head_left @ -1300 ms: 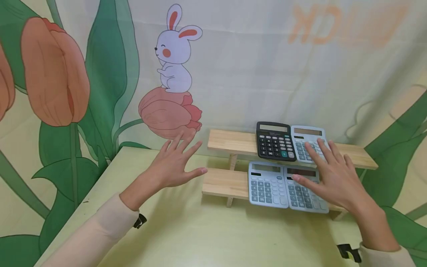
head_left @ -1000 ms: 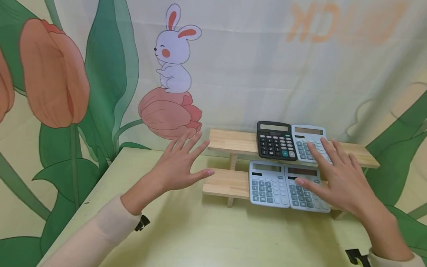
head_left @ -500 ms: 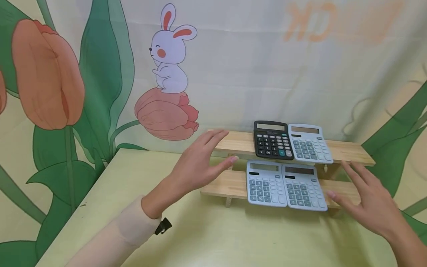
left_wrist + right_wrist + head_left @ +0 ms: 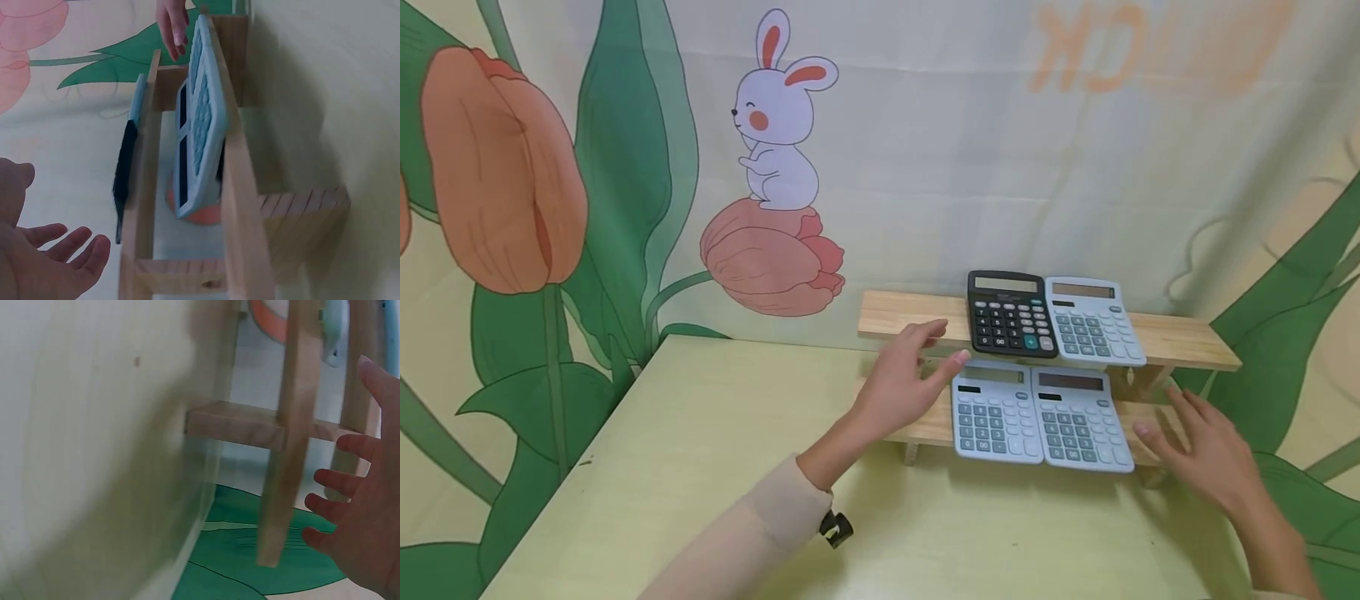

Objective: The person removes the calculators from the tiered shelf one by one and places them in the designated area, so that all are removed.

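Observation:
A two-tier wooden rack (image 4: 1180, 335) carries a black calculator (image 4: 1011, 312) and a pale blue calculator (image 4: 1093, 321) side by side on its upper tier. Two more pale blue calculators, a left one (image 4: 997, 417) and a right one (image 4: 1081, 421), lean on the lower tier. My left hand (image 4: 904, 385) hovers in front of the rack's left part, thumb apart from relaxed fingers, holding nothing. At the lower tier's right end is my right hand (image 4: 1206, 450), fingers spread and bare of any object. In the right wrist view its fingers (image 4: 340, 481) overlap the rack's end.
The rack stands on a pale yellow-green table (image 4: 715, 467), against a printed curtain (image 4: 925, 167) with a rabbit and tulips. Black clips (image 4: 835, 528) sit at my left cuff. The rack's legs (image 4: 306, 212) reach down to the tabletop.
My left hand has moved right, from beside the rack to in front of its left part. My right hand has drawn back from over the calculators to the rack's right end. The calculators stay put.

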The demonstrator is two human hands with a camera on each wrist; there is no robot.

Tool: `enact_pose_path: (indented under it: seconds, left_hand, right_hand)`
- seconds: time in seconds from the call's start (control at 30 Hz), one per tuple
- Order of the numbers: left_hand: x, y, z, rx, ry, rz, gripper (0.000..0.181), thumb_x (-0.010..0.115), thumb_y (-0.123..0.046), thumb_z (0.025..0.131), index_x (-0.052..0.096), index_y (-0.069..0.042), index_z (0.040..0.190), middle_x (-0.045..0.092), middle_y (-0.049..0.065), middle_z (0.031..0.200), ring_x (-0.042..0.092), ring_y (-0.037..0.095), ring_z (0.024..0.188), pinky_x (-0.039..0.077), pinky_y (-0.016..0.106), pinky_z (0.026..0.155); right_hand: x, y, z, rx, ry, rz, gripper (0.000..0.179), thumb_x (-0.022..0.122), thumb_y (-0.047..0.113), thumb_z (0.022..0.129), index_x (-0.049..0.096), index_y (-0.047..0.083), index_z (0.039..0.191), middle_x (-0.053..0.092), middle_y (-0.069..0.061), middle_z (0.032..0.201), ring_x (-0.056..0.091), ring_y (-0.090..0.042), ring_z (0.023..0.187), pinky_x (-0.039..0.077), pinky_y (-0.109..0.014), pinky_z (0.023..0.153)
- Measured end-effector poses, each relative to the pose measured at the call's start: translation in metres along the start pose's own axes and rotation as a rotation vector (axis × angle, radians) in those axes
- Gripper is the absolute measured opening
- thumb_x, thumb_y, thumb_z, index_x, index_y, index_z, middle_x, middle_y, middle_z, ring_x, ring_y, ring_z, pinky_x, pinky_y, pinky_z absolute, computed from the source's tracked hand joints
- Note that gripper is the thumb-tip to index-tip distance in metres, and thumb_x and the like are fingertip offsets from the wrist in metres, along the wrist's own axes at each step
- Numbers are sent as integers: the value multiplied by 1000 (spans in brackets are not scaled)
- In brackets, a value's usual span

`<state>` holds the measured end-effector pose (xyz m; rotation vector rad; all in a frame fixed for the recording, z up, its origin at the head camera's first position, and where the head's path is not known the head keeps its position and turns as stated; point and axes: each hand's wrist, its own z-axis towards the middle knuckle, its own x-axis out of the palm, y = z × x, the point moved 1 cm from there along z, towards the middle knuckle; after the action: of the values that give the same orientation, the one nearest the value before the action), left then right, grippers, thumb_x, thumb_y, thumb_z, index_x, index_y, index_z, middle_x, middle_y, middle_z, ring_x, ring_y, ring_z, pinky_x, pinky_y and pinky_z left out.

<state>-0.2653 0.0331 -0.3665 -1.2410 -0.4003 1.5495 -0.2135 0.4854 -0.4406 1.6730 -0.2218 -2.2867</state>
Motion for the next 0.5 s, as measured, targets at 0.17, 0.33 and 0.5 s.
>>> enact_pose_path:
  seconds: [0.17, 0.33, 0.5]
  left_hand:
    - [20, 6, 2, -53, -10, -130, 67, 64, -50, 105, 51, -6, 155, 61, 10, 145, 61, 27, 132, 57, 39, 105]
    - [37, 11, 6, -113, -18, -216, 66, 65, -46, 106, 50, -5, 155, 63, 9, 143, 63, 23, 129, 57, 31, 103]
    - [49, 12, 13, -146, -46, -277, 65, 66, -45, 106, 51, -3, 153, 66, 9, 138, 66, 24, 126, 58, 32, 101]
  right_hand:
    - [11, -9, -1, 12, 1, 0, 85, 63, 46, 103, 29, -3, 164, 31, -46, 155, 33, -72, 132, 29, -90, 95]
    - [19, -14, -2, 22, 9, -1, 82, 61, 46, 104, 32, -4, 162, 31, -47, 153, 35, -74, 129, 31, -90, 92]
    - [24, -16, -3, 15, -1, -20, 75, 59, 45, 106, 41, -8, 156, 34, -48, 150, 35, -72, 130, 33, -86, 94]
